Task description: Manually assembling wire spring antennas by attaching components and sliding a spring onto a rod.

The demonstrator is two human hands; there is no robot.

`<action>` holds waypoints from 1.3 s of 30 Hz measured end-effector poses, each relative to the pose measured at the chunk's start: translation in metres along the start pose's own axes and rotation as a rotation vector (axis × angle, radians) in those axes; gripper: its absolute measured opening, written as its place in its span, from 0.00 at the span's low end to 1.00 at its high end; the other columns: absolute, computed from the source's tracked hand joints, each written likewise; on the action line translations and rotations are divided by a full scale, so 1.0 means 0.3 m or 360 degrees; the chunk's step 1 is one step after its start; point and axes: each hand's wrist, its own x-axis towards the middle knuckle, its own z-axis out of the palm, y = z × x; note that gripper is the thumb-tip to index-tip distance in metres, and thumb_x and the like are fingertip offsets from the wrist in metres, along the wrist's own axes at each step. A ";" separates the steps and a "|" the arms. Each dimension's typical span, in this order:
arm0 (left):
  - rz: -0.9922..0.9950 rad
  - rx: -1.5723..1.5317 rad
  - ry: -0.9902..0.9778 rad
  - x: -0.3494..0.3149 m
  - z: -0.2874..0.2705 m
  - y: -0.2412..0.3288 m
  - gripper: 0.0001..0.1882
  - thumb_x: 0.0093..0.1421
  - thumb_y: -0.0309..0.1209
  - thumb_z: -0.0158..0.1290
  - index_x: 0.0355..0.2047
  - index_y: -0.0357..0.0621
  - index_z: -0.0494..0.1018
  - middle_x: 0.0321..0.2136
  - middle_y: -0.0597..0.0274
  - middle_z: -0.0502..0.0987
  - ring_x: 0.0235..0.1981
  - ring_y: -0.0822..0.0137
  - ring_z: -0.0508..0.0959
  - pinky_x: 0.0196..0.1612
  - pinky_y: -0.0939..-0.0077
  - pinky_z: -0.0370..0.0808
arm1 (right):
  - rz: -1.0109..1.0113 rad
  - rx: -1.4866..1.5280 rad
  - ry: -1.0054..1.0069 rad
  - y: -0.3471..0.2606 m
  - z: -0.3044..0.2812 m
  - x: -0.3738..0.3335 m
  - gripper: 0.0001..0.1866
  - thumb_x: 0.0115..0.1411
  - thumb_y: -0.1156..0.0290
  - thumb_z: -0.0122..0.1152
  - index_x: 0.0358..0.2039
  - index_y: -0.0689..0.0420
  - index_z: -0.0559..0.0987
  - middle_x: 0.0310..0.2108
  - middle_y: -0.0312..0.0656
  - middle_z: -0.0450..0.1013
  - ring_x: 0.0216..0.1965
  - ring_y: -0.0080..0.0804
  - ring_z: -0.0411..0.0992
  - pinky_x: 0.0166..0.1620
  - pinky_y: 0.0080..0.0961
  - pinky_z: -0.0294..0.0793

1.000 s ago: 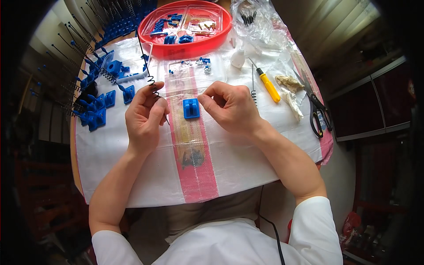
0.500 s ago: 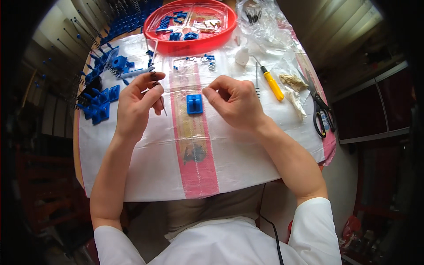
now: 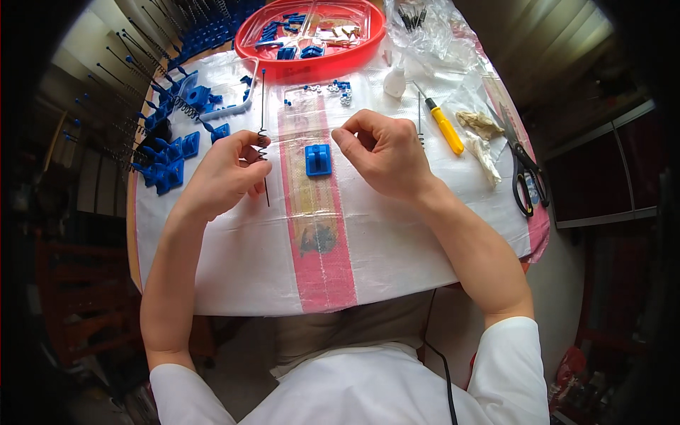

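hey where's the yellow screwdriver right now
In the head view, the yellow screwdriver lies toward the right of the table, between the right hand and the crumpled tissue-like scraps.

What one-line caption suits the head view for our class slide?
The left hand holds a coiled wire; the right hand curls beside a blue block.

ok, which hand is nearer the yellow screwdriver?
Right. The right hand is left of the yellow screwdriver; the left hand is farther left, beyond the blue block.

Left hand [image 3: 225, 172] pinching coiled black wire [image 3: 263, 143], right hand [image 3: 382, 152] curled near blue block [image 3: 318, 161]
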 end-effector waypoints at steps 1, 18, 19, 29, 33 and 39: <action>-0.0028 0.0028 0.0003 -0.003 0.000 -0.004 0.21 0.58 0.22 0.54 0.51 0.25 0.68 0.27 0.62 0.74 0.23 0.74 0.77 0.25 0.81 0.75 | 0.0002 0.0003 0.0001 0.000 -0.002 -0.001 0.11 0.61 0.70 0.65 0.26 0.64 0.80 0.12 0.31 0.69 0.15 0.11 0.60 0.18 0.19 0.58; -0.0240 0.0255 -0.0024 -0.004 0.008 0.031 0.25 0.58 0.20 0.56 0.54 0.22 0.64 0.28 0.56 0.76 0.23 0.69 0.80 0.24 0.78 0.78 | -0.0064 0.0001 0.0046 0.004 -0.004 0.006 0.10 0.60 0.70 0.64 0.28 0.64 0.80 0.12 0.34 0.70 0.15 0.14 0.63 0.18 0.20 0.60; -0.0229 0.0243 -0.0006 -0.004 0.012 0.031 0.25 0.58 0.20 0.56 0.54 0.22 0.64 0.28 0.56 0.75 0.23 0.69 0.80 0.24 0.78 0.78 | -0.0066 0.0007 0.0049 0.005 -0.005 0.005 0.10 0.60 0.70 0.64 0.28 0.64 0.80 0.13 0.35 0.70 0.15 0.14 0.63 0.19 0.20 0.60; -0.0182 0.0147 0.0044 -0.022 0.021 0.013 0.25 0.59 0.22 0.56 0.55 0.25 0.64 0.28 0.58 0.74 0.24 0.70 0.79 0.25 0.79 0.78 | -0.0091 -0.0013 0.0095 0.017 -0.011 0.010 0.10 0.59 0.69 0.64 0.26 0.63 0.80 0.14 0.38 0.73 0.15 0.19 0.67 0.20 0.23 0.65; -0.0187 0.0141 0.0061 -0.022 0.022 0.008 0.25 0.59 0.22 0.56 0.55 0.25 0.63 0.27 0.60 0.73 0.24 0.71 0.79 0.24 0.79 0.77 | 0.0009 0.0010 0.0350 0.018 -0.051 0.048 0.10 0.57 0.67 0.64 0.24 0.60 0.81 0.17 0.44 0.76 0.17 0.31 0.75 0.24 0.28 0.74; -0.0166 0.0226 0.0079 -0.025 0.032 0.019 0.25 0.59 0.22 0.57 0.55 0.25 0.64 0.26 0.60 0.74 0.23 0.70 0.79 0.23 0.78 0.77 | 0.0470 -0.0166 0.0630 0.068 -0.238 0.139 0.20 0.53 0.60 0.70 0.37 0.66 0.80 0.29 0.45 0.79 0.30 0.33 0.78 0.37 0.28 0.78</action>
